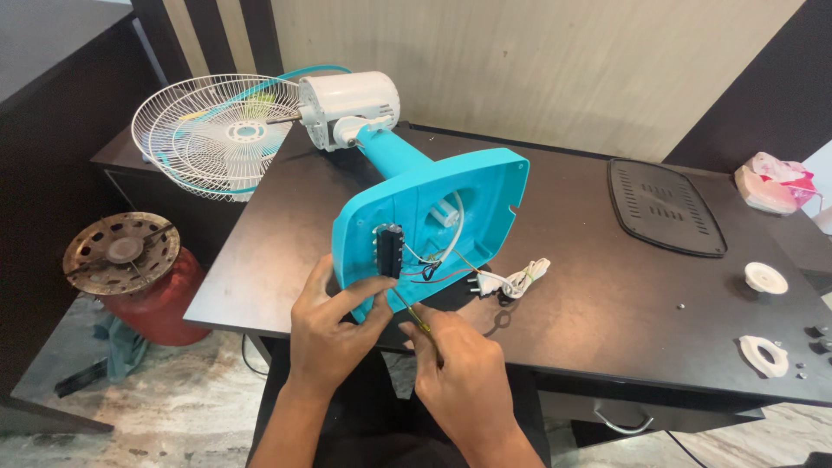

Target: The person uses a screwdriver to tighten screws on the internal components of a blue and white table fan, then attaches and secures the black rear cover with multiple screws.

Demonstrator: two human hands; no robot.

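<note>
- A blue fan base (pixel 485 186) lies tipped on its side on the dark desk (pixel 607 295), with its open underside facing the near edge.
- A small black switch block (pixel 389 250) sits inside the base, with thin colored wires (pixel 429 264) running out of it.
- The left hand (pixel 334 325) holds the near left rim of the base, with the thumb up by the switch block.
- The right hand (pixel 455 368) is closed around a thin screwdriver (pixel 409 312). Its tip points up at the bottom of the switch block.
- A white plug and bundled cord (pixel 516 279) lie on the desk just to the right of the base.
- The blue neck goes up to the white motor (pixel 351 104) at the far side of the desk.
- The white wire fan cage (pixel 212 134) hangs out past the far left corner of the desk.
- A flat black cover plate (pixel 666 208) lies far to the right.
- A white round knob (pixel 766 278) and a white ring piece (pixel 763 354) lie near the right edge, with a few tiny screws by them.
- A soft pink and white packet (pixel 776 184) sits at the far right corner.
- A red gas cylinder (pixel 139 277) stands on the floor to the left.
</note>
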